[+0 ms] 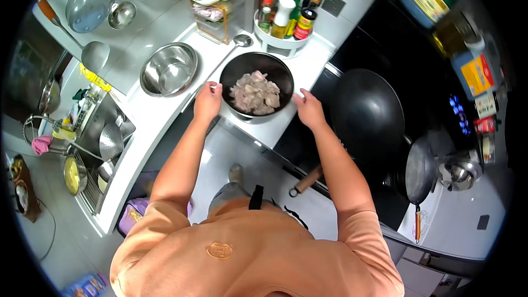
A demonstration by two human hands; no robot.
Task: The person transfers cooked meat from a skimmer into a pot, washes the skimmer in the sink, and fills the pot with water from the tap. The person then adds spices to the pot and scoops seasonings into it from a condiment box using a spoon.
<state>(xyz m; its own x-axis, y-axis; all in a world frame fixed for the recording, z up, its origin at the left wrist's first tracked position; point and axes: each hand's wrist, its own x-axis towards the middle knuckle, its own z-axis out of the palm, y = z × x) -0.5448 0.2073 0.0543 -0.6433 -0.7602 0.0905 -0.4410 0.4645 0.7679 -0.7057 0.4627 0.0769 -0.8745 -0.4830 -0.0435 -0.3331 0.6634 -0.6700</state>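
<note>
A bowl (pixel 234 69) with a dark inside and a silvery outer side is in front of me at the counter corner, holding pale, greyish-pink pieces of raw meat (pixel 256 93). My left hand (pixel 208 102) is closed at the bowl's left rim, its fingertips partly hidden. On the opposite side, my right hand (pixel 309 110) grips the right edge with curled fingers. Whether the bowl rests on the counter or is slightly raised, I cannot tell. A long-handled ladle (pixel 242 40) lies just behind it, and a steel basin (pixel 169 70) stands to its left.
A black wok (pixel 368 115) with a wooden handle sits on the stove to the right, near my right forearm. Behind the bowl is a round rack (pixel 283 43) of sauce bottles. The sink (pixel 91 115) is at left; a smaller pan (pixel 419 170) is at far right.
</note>
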